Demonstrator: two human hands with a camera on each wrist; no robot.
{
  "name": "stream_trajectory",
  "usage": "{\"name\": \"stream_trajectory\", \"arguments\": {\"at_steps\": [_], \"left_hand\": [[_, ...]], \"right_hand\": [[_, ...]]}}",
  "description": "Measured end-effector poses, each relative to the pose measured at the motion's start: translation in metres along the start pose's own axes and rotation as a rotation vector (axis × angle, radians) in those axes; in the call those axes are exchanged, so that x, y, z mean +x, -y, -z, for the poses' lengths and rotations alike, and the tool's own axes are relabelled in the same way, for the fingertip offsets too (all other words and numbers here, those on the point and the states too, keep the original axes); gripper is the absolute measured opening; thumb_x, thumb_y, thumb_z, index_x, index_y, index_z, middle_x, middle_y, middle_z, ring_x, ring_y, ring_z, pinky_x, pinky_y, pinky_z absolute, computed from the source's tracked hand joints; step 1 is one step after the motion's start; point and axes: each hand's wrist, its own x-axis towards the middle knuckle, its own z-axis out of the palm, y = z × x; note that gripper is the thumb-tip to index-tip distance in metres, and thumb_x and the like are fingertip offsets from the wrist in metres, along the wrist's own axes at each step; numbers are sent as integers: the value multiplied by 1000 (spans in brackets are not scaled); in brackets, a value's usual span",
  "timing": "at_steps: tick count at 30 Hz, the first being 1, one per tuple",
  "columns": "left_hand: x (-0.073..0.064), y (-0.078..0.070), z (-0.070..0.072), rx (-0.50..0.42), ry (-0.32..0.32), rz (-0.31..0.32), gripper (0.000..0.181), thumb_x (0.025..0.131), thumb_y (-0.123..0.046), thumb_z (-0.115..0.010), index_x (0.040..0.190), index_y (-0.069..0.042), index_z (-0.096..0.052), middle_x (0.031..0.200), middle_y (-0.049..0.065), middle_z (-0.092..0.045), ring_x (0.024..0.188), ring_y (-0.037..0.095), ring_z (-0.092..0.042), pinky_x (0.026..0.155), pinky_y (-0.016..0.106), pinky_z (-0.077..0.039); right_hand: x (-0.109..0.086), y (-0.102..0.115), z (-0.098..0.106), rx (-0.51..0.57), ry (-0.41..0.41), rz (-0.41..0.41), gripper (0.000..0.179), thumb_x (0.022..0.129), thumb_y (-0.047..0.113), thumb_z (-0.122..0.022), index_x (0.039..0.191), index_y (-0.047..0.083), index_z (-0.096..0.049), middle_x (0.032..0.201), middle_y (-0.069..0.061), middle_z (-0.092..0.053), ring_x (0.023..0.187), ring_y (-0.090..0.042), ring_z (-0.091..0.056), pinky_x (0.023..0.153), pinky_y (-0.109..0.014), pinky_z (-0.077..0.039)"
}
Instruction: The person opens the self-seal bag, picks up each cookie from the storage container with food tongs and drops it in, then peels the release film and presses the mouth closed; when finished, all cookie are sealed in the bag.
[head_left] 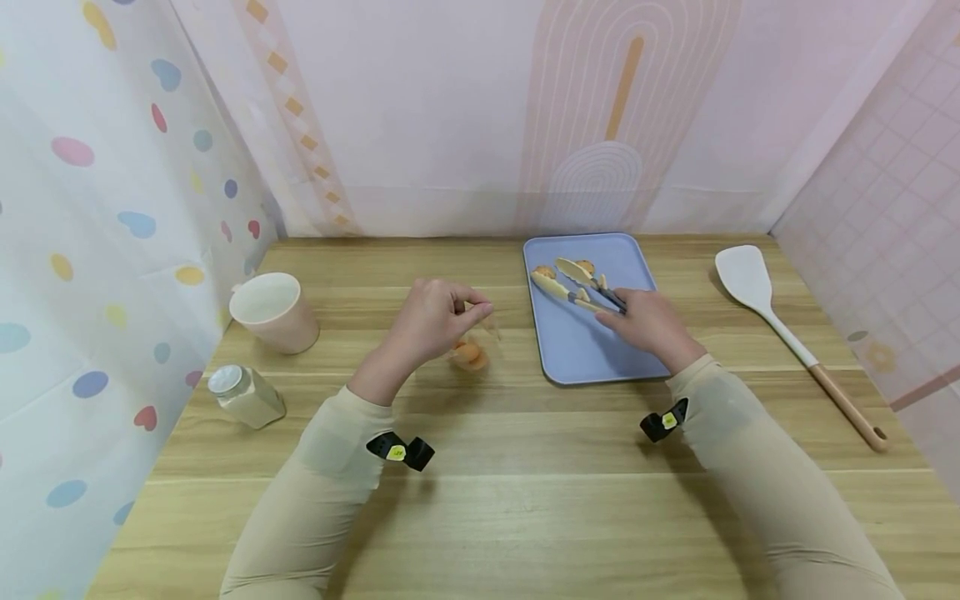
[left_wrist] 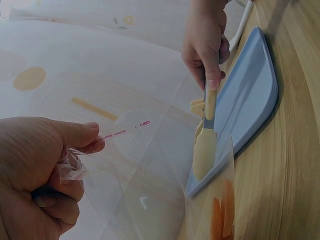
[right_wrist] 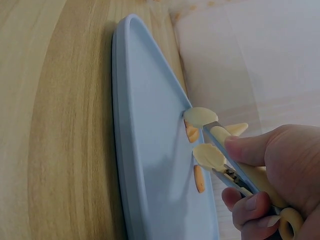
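Note:
My left hand pinches the top edge of a clear plastic bag, which hangs from thumb and fingers. Low in the bag show orange-brown cookies. With my right hand I grip a pair of kitchen tongs with cream tips and grey arms. Their two tips are spread apart over the far left part of a blue tray. Two cookies lie there, one cookie beside one tip and another cookie under the other; nothing is pinched between the tips.
A pink mug and a lidded glass jar stand at the left of the wooden table. Off to the right lies a white spatula with a wooden handle end. Patterned curtains border the table's back and sides.

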Motion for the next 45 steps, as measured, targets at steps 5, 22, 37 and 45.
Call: {"name": "stream_trajectory", "arguments": {"at_steps": [5, 22, 37, 45], "left_hand": [[0, 0, 0, -9, 4, 0, 16, 89, -22, -71, 89, -8, -78, 44, -6, -45, 41, 6, -32, 44, 24, -28], [-3, -2, 0, -11, 18, 30, 14, 89, -22, -71, 92, -10, -78, 46, -6, -46, 43, 6, -32, 44, 24, -29], [-3, -2, -2, 1, 14, 26, 18, 89, -26, -71, 92, -10, -78, 47, -6, -46, 43, 6, -33, 45, 25, -29], [-2, -2, -2, 4, 16, 34, 16, 89, -24, -71, 92, -10, -78, 47, -5, -46, 43, 8, -33, 45, 25, -29]], "right_hand": [[2, 1, -1, 7, 7, -8, 39, 95, 37, -58, 116, 4, -61, 86, -12, -57, 76, -27, -52, 61, -36, -40], [-1, 1, -4, 47, -23, -16, 44, 95, 35, -59, 124, 3, -60, 94, -15, -61, 82, -29, -53, 66, -38, -42], [-16, -2, -2, 57, -66, 44, 34, 95, 34, -60, 111, 4, -63, 70, -7, -52, 66, -24, -49, 56, -34, -37], [-31, -4, -1, 74, -71, 66, 29, 95, 35, -60, 103, 7, -62, 63, -4, -45, 57, -20, -44, 51, -33, -35]]}}
